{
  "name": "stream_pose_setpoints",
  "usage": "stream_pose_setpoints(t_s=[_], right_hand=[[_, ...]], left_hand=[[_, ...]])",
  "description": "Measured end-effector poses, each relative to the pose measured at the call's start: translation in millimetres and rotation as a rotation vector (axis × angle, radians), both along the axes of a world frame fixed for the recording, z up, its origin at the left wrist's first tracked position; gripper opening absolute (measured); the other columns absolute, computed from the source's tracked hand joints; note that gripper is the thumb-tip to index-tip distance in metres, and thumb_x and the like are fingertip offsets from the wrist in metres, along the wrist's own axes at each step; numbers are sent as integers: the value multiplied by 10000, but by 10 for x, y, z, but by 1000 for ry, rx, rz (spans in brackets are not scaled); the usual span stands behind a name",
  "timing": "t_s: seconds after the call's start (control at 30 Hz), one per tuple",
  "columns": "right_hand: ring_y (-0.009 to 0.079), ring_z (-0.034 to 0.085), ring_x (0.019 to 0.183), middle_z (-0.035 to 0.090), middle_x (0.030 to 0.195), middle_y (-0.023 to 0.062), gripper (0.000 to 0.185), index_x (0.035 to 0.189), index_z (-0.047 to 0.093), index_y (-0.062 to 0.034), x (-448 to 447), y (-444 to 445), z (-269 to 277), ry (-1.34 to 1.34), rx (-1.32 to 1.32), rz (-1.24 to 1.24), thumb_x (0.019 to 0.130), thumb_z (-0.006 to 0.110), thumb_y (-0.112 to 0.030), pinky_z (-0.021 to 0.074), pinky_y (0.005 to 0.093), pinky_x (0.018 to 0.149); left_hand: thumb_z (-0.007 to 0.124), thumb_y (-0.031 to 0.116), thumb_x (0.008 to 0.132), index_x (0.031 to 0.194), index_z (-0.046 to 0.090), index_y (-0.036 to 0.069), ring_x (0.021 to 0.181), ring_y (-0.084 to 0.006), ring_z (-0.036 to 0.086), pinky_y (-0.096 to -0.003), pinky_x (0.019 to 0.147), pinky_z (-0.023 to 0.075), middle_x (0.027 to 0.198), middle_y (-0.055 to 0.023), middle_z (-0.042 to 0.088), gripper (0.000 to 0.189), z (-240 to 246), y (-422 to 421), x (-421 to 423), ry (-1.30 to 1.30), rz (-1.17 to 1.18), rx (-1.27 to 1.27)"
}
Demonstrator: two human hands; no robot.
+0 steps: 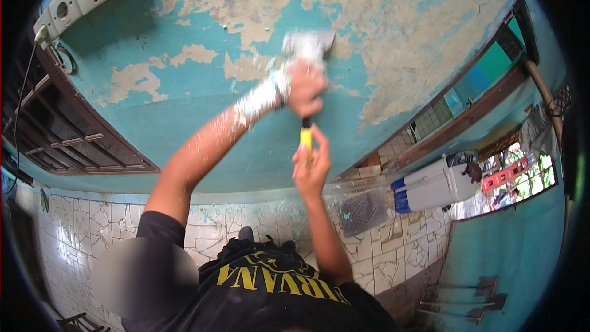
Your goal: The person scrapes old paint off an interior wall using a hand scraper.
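Ahead of me a teal painted wall (198, 124) shows bare, patchy plaster in its upper part. A wide-bladed scraper (309, 42), blurred by motion, lies against the paint. My left hand (306, 87) is closed around it just below the blade, and pale flakes cover that wrist and forearm. Below that hand, a black and yellow handle (306, 138) comes out, seemingly part of the same scraper. My right hand (311, 163) grips the handle's lower end with its fingers; part of the grip is hidden.
Wall sockets (73, 0) with a plugged cable sit at upper left, above a brown-framed window (69, 133). Paint chips lie on the tiled floor (216, 226). A dark mat (364, 212) and a grey-white container (428, 186) with blue parts are at right, near a doorway.
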State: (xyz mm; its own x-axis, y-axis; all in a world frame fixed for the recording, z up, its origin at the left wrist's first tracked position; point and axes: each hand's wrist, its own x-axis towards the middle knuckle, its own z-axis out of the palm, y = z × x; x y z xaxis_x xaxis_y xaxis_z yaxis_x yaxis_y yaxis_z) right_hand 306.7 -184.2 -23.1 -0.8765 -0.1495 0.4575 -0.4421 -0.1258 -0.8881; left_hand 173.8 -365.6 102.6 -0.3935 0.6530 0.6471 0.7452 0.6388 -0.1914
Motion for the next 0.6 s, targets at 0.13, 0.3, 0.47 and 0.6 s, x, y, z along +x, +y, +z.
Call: stream_pose_setpoints(t_s=[0.13, 0.3, 0.47, 0.6], right_hand=[[29, 464, 508, 612, 769, 9, 461, 1560, 449, -44, 419, -124, -1097, -105, 15, -77, 1120, 545, -141, 375, 219, 456], [38, 465, 510, 584, 740, -11, 456, 1551, 449, -9, 297, -188, -984, 111, 98, -210, 1121, 533, -132, 366, 223, 453], [43, 458, 506, 553, 736, 9, 457, 1561, 428, -18, -123, -241, 316, 131, -29, -97, 1124, 514, -124, 352, 217, 418], [37, 468, 563, 549, 765, 3, 479, 1560, 428, 1, -167, -290, 1539, -17, -112, 18, 1113, 545, -125, 393, 208, 484]], left_hand=[[688, 406, 624, 637, 646, 67, 654, -364, 648, -509, 591, 517, 654, -136, 635, 341, -953, 62, 259, -286, 157, -220], [710, 420, 599, 601, 648, 85, 741, -354, 659, -473, 806, 519, 639, -120, 619, 341, -589, 113, 240, -234, -55, -172], [689, 365, 644, 634, 622, 86, 605, -353, 600, -512, 574, 501, 642, -128, 575, 287, 655, -24, 30, -45, 47, -105], [706, 373, 637, 664, 626, 105, 642, -358, 606, -505, 603, 484, 684, -109, 589, 281, 1797, -68, -25, 529, -250, 132]])
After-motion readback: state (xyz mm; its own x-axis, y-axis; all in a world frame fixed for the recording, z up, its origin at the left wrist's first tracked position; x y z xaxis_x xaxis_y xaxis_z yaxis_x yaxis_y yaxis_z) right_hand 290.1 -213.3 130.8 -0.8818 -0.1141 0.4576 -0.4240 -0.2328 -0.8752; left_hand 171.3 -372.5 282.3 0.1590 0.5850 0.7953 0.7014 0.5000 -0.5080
